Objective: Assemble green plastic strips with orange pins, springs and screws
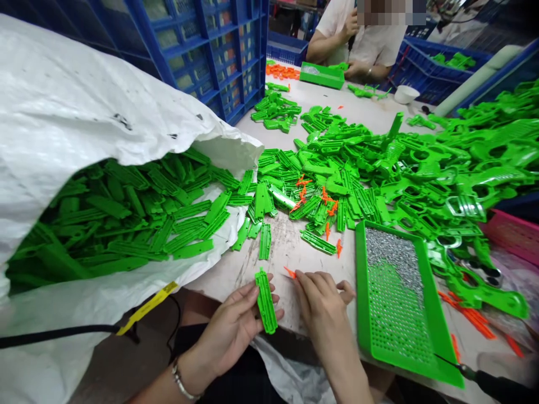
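My left hand [238,317] grips a long green plastic piece [266,303], its ribbed hollow side turned up toward me. To the right of it, my right hand [322,297] pinches a small orange plastic part [290,272] between thumb and forefinger, close above the table. Just beyond my hands lie one loose green piece [265,241] and another [318,242] with small orange parts [338,247] beside it. A green tray [361,297] with a perforated bottom stands right of my right hand, holding many small silvery metal bits [398,255].
A white sack [105,101] full of green pieces gapes at left, before a blue crate [210,50]. Green toy-gun-shaped halves [471,179] are heaped at right. A black-handled tool [497,384] lies at lower right. Across the table a person [337,33] works near another green tray [322,78].
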`<state>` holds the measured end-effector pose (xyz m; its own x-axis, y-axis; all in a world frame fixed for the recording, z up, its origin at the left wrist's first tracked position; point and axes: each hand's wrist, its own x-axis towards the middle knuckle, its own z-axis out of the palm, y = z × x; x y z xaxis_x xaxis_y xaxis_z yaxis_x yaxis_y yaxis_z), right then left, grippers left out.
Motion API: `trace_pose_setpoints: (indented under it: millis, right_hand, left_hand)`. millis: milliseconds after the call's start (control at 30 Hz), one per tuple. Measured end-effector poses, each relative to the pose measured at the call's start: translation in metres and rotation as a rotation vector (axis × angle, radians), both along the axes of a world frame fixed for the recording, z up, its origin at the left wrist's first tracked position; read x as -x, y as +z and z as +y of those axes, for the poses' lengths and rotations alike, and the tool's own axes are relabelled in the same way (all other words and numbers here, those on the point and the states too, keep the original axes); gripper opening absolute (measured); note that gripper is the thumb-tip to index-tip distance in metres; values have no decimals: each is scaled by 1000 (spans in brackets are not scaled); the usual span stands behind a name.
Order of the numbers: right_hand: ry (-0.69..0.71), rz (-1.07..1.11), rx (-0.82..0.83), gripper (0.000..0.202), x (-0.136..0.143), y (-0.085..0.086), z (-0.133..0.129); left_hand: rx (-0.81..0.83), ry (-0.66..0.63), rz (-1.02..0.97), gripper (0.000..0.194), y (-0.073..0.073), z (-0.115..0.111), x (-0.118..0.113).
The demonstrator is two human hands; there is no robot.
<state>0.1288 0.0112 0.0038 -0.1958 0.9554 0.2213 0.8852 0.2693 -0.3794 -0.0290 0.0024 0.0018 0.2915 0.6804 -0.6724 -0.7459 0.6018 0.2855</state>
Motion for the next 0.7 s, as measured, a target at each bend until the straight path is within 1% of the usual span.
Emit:
trace_pose_setpoints:
  millis: [67,100,167,233,367,467,500,567,633,667,700]
  right_hand:
    - [-13,147,-38,19,8,9,-2]
    - [-5,231,-13,18,12,12,-4]
    - [19,369,86,16,20,16,-6]
    - [17,446,155,15,27,15,-8]
    - [5,439,140,16,33,8,-9]
    - [29,338,142,20,35,12,-13]
    - [40,295,174,22,34,15,-14]
    - [79,236,292,27,32,24,-14]
    - [146,280,438,30,29,31,-9]
    - [184,335,498,27,27,32,-3]
    - [198,379,520,24,27,32,5]
  left_hand:
    - [-44,3,-38,18,0,-1,-1]
    - [-71,0,-46,18,-1,-1,-2]
    - [-115,-8,-50,17,-1,-2,-4]
    - [-139,-16,-44,17,-1,-2,-6]
    - [-158,-27,-24,17,-1,-2,-8]
    - [-151,-37,-5,18,-3,-3,-8]
    - [-148,-40,3,19,-4,-3,-8]
    - [-144,-44,21,19,-5,-2,-6]
    - [-138,-45,40,20,-5,-1,-2]
    - [-132,-41,48,21,-5,0,0]
    - [-127,-33,53,21,-4,1,3]
